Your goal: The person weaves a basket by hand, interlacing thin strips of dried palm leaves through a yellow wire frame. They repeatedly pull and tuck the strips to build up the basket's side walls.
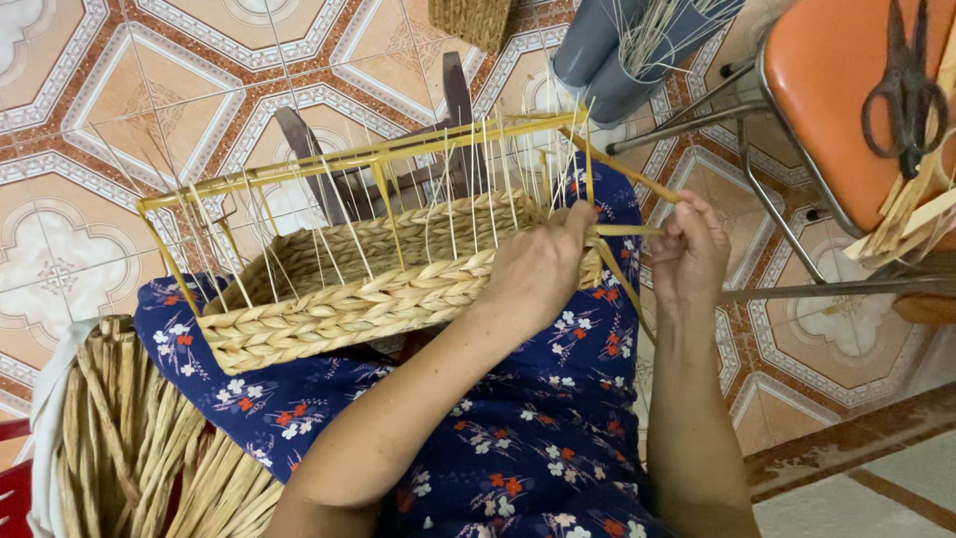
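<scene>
From the head view I see a half-woven basket [358, 289] resting on the lap, left of frame centre, its braided straw walls rising partway up a yellow frame [349, 161] with thin upright stakes. My left hand [538, 271] presses against the basket's right end, fingers closed around the braid at the corner. My right hand [689, 254] sits just beside it, right of centre, pinched shut on a flat straw strand [627, 230] that runs between the two hands. The lap is covered by a dark blue floral dress [538, 428]. A bundle of loose straw [149, 448] lies at the lower left. At the upper right an orange chair seat [836, 90] carries a pair of scissors [904, 90] and more strips. A grey container [597, 50] of thin stakes stands at the top, on the patterned tile floor [119, 90].
</scene>
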